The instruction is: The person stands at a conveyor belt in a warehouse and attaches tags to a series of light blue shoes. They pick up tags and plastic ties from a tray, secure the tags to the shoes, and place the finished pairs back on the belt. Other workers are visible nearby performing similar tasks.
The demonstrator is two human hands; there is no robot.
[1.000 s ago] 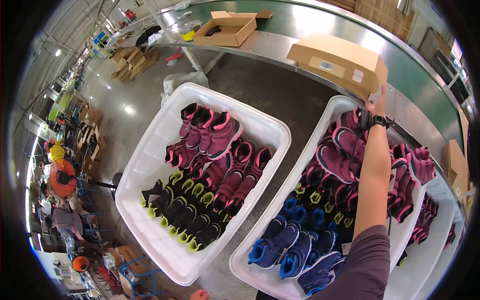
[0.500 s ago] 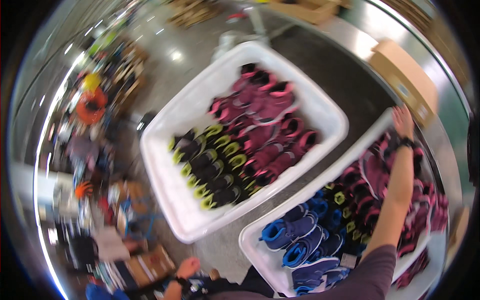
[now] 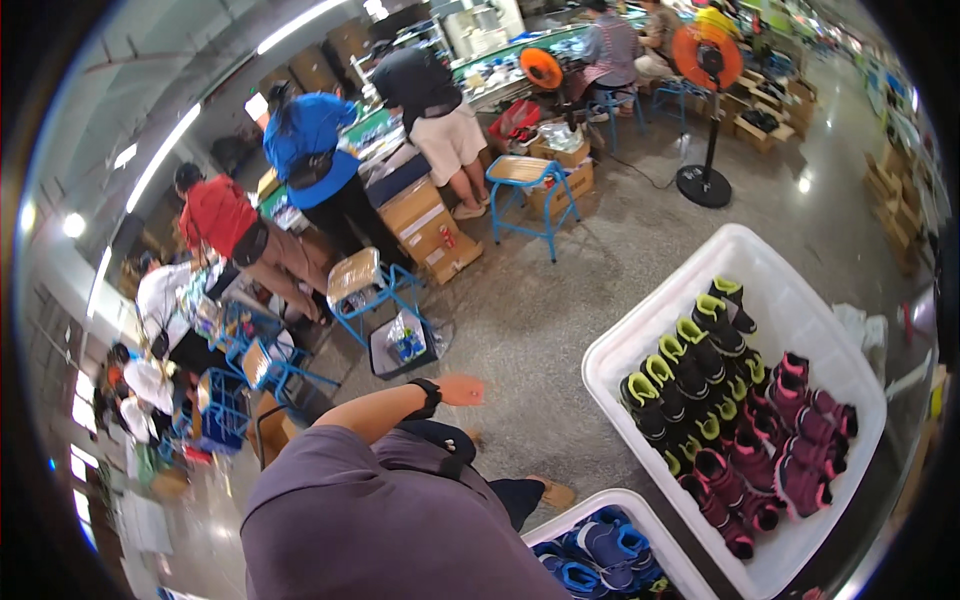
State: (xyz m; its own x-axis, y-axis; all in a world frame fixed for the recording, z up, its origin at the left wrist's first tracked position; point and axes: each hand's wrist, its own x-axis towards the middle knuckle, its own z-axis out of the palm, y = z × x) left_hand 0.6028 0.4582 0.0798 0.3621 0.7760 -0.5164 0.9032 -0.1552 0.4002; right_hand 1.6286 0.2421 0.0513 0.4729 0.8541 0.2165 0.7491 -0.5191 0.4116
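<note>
Off to the right on the floor, the white tub (image 3: 650, 308) of black-and-lime shoes (image 3: 690, 370) and magenta shoes (image 3: 780, 450) sits well apart from the right hand (image 3: 462, 389). That hand hangs empty, fingers loosely open. It looks like a pause between picks, and a grab calls for turning toward the tub and reaching.

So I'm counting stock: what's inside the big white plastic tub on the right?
The white plastic tub holds black-and-lime shoes and magenta shoes in rows. Anything beneath them is hidden.
</note>
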